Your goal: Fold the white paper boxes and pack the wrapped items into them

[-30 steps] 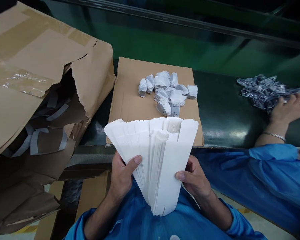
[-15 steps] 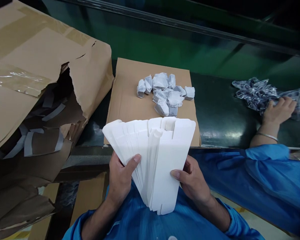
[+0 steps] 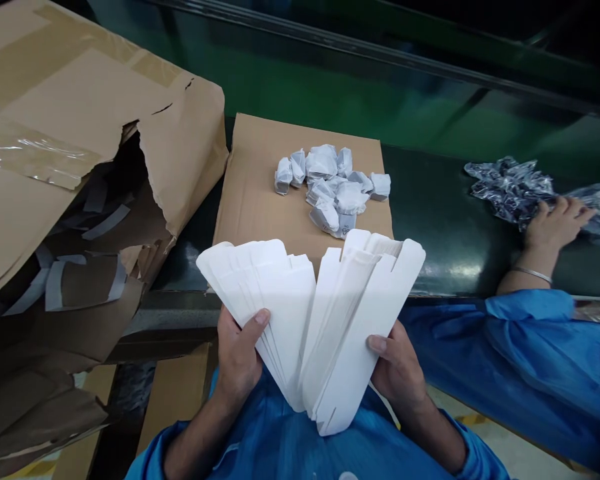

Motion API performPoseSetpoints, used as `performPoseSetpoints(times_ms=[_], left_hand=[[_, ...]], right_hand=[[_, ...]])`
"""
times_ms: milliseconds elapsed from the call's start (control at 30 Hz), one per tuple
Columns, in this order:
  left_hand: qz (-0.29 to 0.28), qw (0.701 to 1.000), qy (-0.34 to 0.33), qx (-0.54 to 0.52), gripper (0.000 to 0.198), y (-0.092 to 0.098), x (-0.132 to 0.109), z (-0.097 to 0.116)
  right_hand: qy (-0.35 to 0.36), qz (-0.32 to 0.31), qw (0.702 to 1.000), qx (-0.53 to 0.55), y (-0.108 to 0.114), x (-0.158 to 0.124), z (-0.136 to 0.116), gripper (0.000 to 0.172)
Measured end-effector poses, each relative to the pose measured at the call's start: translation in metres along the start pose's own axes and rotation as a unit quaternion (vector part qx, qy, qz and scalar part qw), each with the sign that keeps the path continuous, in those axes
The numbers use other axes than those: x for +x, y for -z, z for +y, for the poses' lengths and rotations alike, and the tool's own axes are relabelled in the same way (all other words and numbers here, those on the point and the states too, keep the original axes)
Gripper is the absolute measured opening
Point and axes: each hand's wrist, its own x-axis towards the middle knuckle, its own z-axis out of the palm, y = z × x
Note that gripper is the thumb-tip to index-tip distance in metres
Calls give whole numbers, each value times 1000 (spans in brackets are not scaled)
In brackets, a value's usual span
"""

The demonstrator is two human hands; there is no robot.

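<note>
A fanned stack of flat white folded cartons spreads between my two hands, parted at the top into two bunches. My left hand (image 3: 241, 357) grips the left bunch of cartons (image 3: 273, 287), thumb lying on its front. Around the right bunch of cartons (image 3: 363, 313) my right hand (image 3: 397, 367) is closed, thumb pressed near its right edge. At their lower ends the bunches still meet. Just beyond them, several small parcels wrapped in whitish paper (image 3: 350, 198) lie heaped on a flat cardboard sheet (image 3: 260, 180).
At left stands a big torn cardboard box (image 3: 190, 147) with white-edged pieces inside. The cardboard sheet rests on a dark green work surface (image 3: 440, 227). To the right, a co-worker's hand (image 3: 555, 223) touches clear plastic-wrapped items (image 3: 510, 190).
My right hand has moved right with its bunch, opening a gap between the two bunches at the top. The co-worker's hand has barely shifted.
</note>
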Motion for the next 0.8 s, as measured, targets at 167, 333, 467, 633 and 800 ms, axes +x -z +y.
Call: performPoseSetpoints(times_ms=[167, 333, 467, 633, 800], left_hand=[[-68, 996, -27, 54, 84, 2, -2, -8], [-5, 997, -78, 0, 68, -13, 1, 3], [4, 985, -155, -73, 54, -45, 4, 19], [-55, 970, -166, -169, 50, -69, -3, 27], [-157, 973, -165, -46, 66, -54, -3, 21]], right_hand=[[0, -91, 992, -92, 4, -4, -6, 47], [259, 80, 895, -353, -1, -17, -57, 34], [478, 154, 636, -587, -49, -7, -78, 52], [494, 5, 571, -656, -110, 27, -59, 49], [504, -102, 636, -575, -120, 29, -34, 56]])
